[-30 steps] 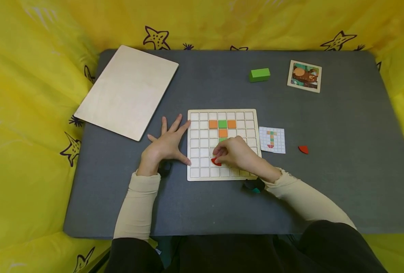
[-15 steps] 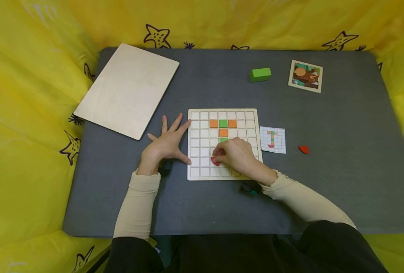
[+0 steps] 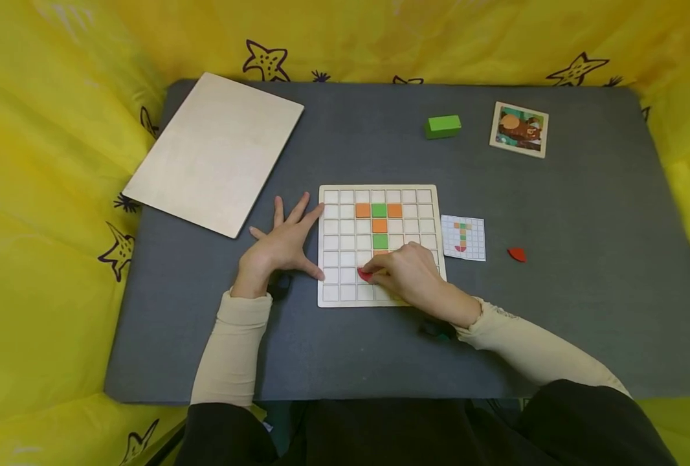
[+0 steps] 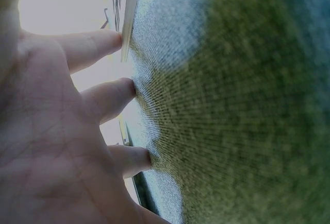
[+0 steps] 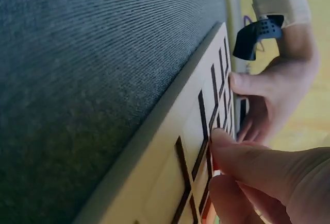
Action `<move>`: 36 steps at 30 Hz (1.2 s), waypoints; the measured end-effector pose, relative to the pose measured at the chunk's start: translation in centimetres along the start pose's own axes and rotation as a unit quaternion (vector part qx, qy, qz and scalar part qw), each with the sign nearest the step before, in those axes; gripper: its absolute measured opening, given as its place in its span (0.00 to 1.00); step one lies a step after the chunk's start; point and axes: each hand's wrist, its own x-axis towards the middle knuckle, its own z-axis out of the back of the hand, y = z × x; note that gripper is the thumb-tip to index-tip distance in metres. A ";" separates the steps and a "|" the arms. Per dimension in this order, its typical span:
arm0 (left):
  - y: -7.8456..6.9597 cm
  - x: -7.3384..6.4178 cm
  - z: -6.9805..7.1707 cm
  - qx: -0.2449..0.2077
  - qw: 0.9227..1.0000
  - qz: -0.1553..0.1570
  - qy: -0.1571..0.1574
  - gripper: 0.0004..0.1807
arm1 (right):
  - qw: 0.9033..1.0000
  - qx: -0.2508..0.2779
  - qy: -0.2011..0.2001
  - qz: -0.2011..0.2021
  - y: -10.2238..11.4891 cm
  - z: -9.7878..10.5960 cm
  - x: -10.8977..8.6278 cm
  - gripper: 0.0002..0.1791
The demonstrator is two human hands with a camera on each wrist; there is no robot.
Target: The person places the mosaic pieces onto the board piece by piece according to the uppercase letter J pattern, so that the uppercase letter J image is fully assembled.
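A wooden grid board (image 3: 331,243) lies flat on the grey table. On it orange tiles (image 3: 379,226) and green tiles (image 3: 380,241) form a T shape, its lower stem partly hidden by my right hand (image 3: 410,274). Between thumb and fingers that hand pinches a red quarter-circle tile (image 3: 364,274) at a lower cell; whether it is fully seated I cannot tell. My left hand (image 3: 279,247) is spread, with its thumb and index fingertip touching the board's left edge. In the left wrist view, fingertips (image 4: 124,90) rest on the cloth surface.
Against the board's right side is a small printed pattern card (image 3: 472,246). Another red quarter-circle tile (image 3: 517,254) lies farther right. At the back are a green block (image 3: 443,127) and a framed bear picture (image 3: 518,129); a large wooden panel (image 3: 217,155) lies at the left.
My right hand has shifted slightly downward and right, uncovering the lower green tile and part of an orange one. It still pinches the red tile. My left hand keeps its place.
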 end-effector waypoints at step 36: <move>-0.1 0.1 0.2 0.001 1.000 0.005 0.013 0.77 | 0.935 -0.021 0.018 -0.353 -14.0 9.2 -9.7 0.20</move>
